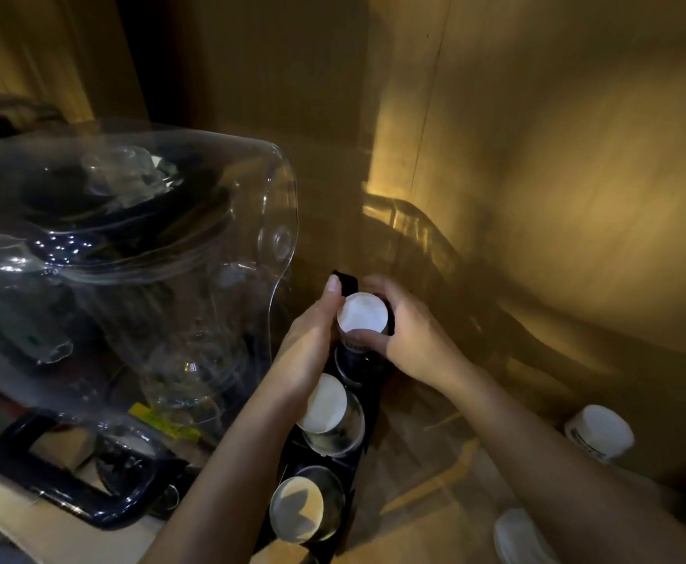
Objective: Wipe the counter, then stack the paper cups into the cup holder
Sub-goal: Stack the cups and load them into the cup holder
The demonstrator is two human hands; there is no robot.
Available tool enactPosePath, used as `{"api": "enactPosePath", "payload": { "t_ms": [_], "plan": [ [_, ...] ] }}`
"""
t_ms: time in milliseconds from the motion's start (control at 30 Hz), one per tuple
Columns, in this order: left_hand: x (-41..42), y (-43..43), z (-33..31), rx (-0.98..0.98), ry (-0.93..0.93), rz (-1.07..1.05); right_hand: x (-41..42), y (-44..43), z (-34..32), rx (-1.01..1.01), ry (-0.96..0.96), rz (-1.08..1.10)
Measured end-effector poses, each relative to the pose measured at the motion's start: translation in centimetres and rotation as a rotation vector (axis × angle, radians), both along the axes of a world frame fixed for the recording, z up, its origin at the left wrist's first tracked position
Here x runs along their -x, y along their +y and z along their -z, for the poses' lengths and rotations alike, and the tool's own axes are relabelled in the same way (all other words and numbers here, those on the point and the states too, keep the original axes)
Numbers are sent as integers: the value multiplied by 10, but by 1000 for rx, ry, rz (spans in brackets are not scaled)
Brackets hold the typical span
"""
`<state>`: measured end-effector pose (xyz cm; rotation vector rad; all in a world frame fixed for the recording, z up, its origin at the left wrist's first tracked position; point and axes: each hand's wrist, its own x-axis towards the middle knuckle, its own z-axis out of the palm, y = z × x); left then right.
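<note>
A black cup holder [368, 413] with several round slots runs from the bottom centre toward the back wall. An upside-down paper cup [362, 313], white base up, sits over its far slot. My left hand [313, 343] presses against the cup's left side, thumb raised. My right hand [402, 335] wraps the cup from the right, thumb across its front. Two more inverted cups rest in nearer slots, one [327, 405] just under my left wrist, another [297, 510] lower down. Loose cups lie on the counter at right [599, 431] and bottom right [516, 535].
A large clear plastic cover [138, 246] over dark equipment fills the left, close beside the holder. A dark blue handle [48, 478] sticks out below it. Wooden walls enclose the back and right. The wooden counter [435, 474] stretches right of the holder.
</note>
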<state>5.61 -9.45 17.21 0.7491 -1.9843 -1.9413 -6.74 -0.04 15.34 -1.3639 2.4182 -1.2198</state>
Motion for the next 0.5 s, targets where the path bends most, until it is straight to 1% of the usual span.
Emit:
{"api": "enactPosePath", "payload": {
  "t_ms": [33, 133, 167, 233, 400, 500],
  "plan": [
    [2, 0, 4, 77, -24, 14, 0, -1, 0, -4, 11, -10],
    [6, 2, 12, 432, -74, 125, 0, -3, 2, -23, 52, -16],
    [7, 3, 14, 506, -102, 151, 0, -3, 3, -22, 66, -10],
    [8, 2, 16, 583, -169, 135, 1, -2, 3, -22, 88, 6],
    [11, -2, 16, 706, -242, 137, -1, -1, 3, -52, 201, 23],
    [10, 1, 18, 777, -295, 158, 1, 11, 4, -65, 199, 42]
  ]
}}
